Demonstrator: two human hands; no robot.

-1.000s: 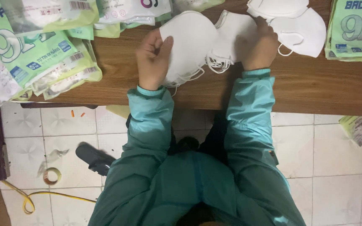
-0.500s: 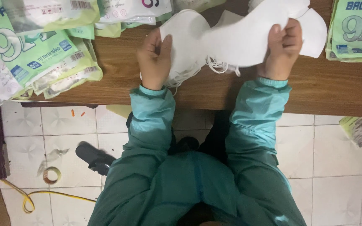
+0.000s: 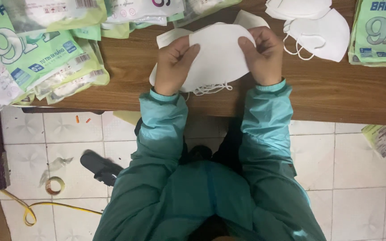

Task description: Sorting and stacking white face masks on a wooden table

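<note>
I pinch a white mask (image 3: 217, 53) between both hands above the table (image 3: 318, 96) near its front edge: left hand (image 3: 174, 62) clamps its left end, right hand (image 3: 261, 53) its right. Its long axis runs left-right, both hands equally near.

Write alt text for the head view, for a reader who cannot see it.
Both hands, left hand and right hand, hold a stack of white face masks over a wooden table. More white masks lie to the right, green packets to the left.
</note>
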